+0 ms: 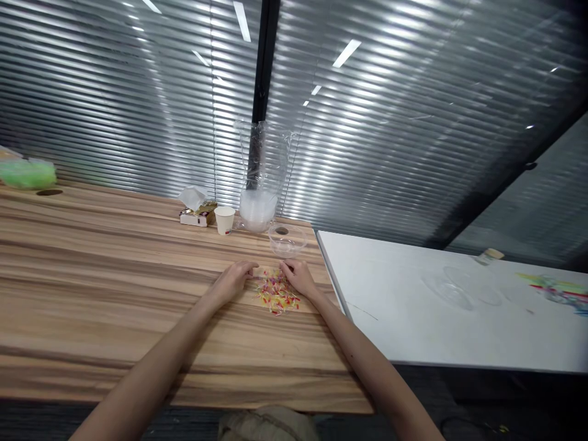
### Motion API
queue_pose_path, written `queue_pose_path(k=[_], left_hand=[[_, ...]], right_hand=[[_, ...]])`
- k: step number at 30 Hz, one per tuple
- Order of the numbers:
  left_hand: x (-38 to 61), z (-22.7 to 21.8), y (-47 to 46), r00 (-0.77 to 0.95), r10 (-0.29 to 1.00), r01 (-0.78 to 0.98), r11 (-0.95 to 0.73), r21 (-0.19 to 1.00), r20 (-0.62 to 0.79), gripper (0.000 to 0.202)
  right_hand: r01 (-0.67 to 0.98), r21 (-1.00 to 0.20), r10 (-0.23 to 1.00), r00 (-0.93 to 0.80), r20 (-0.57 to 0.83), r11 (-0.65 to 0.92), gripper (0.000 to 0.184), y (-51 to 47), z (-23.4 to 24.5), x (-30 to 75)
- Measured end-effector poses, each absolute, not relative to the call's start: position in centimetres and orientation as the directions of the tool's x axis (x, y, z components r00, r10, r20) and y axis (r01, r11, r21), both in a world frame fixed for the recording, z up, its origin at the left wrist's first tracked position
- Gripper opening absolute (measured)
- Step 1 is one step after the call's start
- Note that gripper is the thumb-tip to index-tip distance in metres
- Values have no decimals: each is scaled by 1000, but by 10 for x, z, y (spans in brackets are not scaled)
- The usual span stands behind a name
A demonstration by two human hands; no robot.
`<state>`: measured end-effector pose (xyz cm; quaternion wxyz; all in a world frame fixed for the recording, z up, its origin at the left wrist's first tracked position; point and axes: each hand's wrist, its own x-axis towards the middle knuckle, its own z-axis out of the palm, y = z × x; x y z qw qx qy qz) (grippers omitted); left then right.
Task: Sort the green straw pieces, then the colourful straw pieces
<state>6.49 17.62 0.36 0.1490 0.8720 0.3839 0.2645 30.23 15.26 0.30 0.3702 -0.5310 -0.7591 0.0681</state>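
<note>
A loose pile of small red, yellow, pink and white pieces (277,295) lies on the wood-grain table; the pieces are too small to name surely. My left hand (235,278) rests at the pile's left edge, thumb and fingers slightly apart, with nothing visible in it. On the upper right side of the pile, my right hand (298,277) has its fingers curled and pressed together at the pieces. Whatever is between those fingertips is hidden. Just beyond the hands stands a clear round plastic bowl (288,247).
Behind are a paper cup (225,220), a tissue box (196,217) and stacked clear containers in a plastic bag (258,208). A white table (395,306) adjoins on the right, with clear lids (448,289) and colourful strips (558,291). A green bundle (28,174) sits far left.
</note>
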Motion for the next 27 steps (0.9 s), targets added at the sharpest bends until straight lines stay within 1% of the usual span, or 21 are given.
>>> queue_pose_path(k=[8, 15, 27], left_hand=[[65, 2, 176, 554, 761, 609, -647, 459, 338, 51], [66, 4, 175, 558, 757, 607, -652, 454, 341, 48], [66, 5, 173, 570, 749, 627, -662, 412, 336, 46]], right_hand=[[753, -496, 857, -172, 486, 433, 39, 152, 4, 302], [753, -494, 856, -175, 486, 435, 38, 151, 6, 301], [748, -505, 861, -174, 478, 431, 38, 150, 8, 299]])
